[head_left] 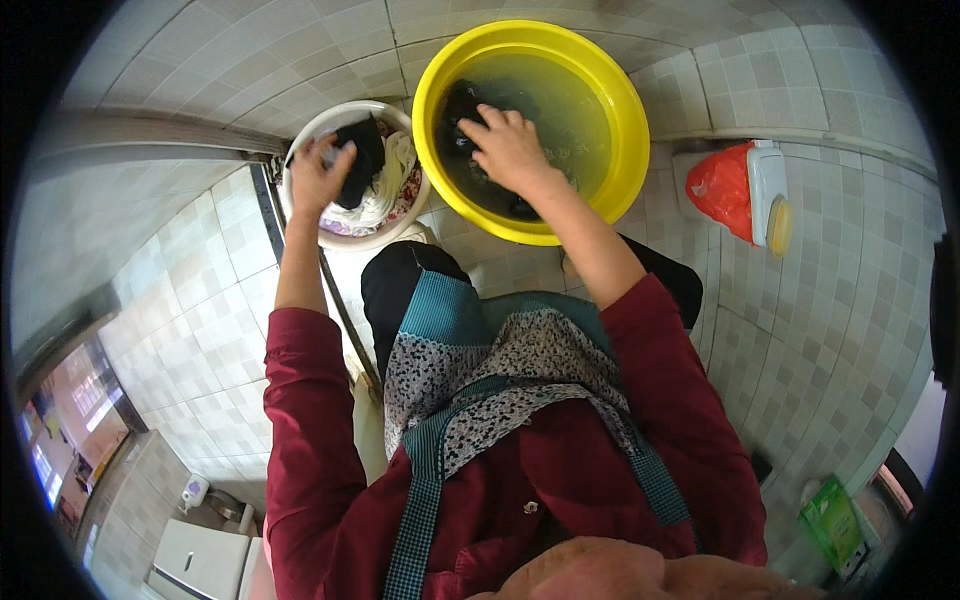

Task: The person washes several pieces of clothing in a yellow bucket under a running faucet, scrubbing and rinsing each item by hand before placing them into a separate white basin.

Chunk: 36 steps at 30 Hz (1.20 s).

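A white basin (300,222) on the left holds a heap of cloths. My left hand (318,180) is over it, slightly blurred, with thumb and fingers apart against the edge of a black cloth (368,150). Beneath that lie a cream cloth (385,195) and a red patterned cloth (410,190). To the right stands a large yellow basin (632,120) of cloudy water, with dark cloth (462,140) soaking in its left part. Over this dark cloth my right hand (510,150) reaches with spread fingers, gripping nothing visible. Whether its fingertips touch the cloth is hard to see.
A tiled wall (330,60) rises behind both basins. On the right a red plastic bag (722,190) lies beside a white container (768,185) with a yellow piece (780,225). A green package (832,522) sits at the lower right. A dark-edged frame (268,210) runs left of the white basin.
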Motion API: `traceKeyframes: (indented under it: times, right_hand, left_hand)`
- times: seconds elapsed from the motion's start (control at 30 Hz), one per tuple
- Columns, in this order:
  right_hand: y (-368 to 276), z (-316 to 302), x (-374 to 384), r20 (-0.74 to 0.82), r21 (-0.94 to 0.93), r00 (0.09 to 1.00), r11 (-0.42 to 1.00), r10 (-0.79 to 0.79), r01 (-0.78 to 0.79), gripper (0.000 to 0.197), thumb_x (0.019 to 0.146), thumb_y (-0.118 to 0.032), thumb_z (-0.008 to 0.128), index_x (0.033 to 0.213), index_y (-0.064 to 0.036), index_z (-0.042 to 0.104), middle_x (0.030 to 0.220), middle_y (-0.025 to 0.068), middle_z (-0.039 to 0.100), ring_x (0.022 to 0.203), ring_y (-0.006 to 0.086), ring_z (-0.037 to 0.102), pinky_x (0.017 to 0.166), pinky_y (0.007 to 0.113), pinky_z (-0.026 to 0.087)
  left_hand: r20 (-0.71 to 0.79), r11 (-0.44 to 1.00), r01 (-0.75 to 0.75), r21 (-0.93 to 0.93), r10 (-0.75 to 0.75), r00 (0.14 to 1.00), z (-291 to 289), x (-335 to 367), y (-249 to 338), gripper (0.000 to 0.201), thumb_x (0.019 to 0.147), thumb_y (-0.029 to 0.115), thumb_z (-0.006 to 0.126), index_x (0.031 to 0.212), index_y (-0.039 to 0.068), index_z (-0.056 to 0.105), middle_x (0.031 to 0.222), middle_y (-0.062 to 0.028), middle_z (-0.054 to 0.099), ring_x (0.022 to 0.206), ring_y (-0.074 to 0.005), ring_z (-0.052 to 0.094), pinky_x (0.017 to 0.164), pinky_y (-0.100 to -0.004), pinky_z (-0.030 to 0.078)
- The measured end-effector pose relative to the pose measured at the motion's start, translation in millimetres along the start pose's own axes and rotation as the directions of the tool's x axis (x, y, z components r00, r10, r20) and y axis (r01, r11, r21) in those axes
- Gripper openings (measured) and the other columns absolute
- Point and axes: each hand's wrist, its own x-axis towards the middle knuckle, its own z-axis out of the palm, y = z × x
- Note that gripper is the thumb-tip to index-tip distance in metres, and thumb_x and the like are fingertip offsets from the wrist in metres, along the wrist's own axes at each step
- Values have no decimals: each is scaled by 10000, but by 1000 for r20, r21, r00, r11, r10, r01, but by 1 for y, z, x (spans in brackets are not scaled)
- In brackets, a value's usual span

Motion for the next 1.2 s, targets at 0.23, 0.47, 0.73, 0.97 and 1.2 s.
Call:
traceKeyframes:
  times: [0.23, 0.47, 0.73, 0.97, 1.2]
  right_hand:
    - [63, 53, -7, 260, -259, 931, 948, 255, -187, 369, 978, -203, 351, 1310, -201, 512, 1526, 67, 285, 1304, 501, 322, 962, 737, 260]
    - [125, 34, -10, 281, -155, 728, 778, 625, -609, 258, 857, -89, 506, 1017, -1, 688, 1033, 208, 670, 969, 342, 659, 834, 439, 520]
    - [132, -49, -52, 694, -81, 482, 723, 535, -686, 257, 846, -101, 516, 1040, 32, 619, 932, 258, 656, 844, 326, 666, 695, 427, 524]
    - [75, -41, -74, 83, -213, 845, 837, 529, -504, 375, 866, -91, 497, 1237, -49, 529, 1279, 249, 503, 1034, 390, 590, 834, 471, 489]
    - [75, 30, -55, 462, -246, 763, 892, 452, -379, 383, 902, -131, 513, 1281, -162, 557, 1375, 156, 452, 1298, 435, 321, 1035, 596, 304]
  left_hand:
    - [309, 913, 136, 385, -266, 913, 70, -56, -22, 944, 739, 426, 733, 1496, 248, 198, 1498, -218, 273, 1325, -465, 307, 1060, -510, 346]
    - [366, 912, 160, 379, -306, 879, 64, -42, -14, 898, 769, 416, 709, 1491, 183, 227, 1483, -278, 256, 1314, -470, 321, 1087, -493, 294]
    - [280, 899, 179, 400, -306, 910, 51, -38, -7, 837, 760, 400, 723, 1464, 235, 300, 1490, -220, 281, 1312, -448, 335, 1039, -513, 364]
    - [86, 990, 137, 34, -139, 987, -4, 10, 81, 510, 828, 346, 671, 1241, 61, 580, 1129, -213, 633, 1015, -323, 635, 877, -379, 489]
    - [213, 929, -37, -368, 123, 969, -9, 25, 232, 419, 863, 346, 643, 1133, 25, 639, 1013, -164, 691, 870, -262, 690, 776, -328, 528]
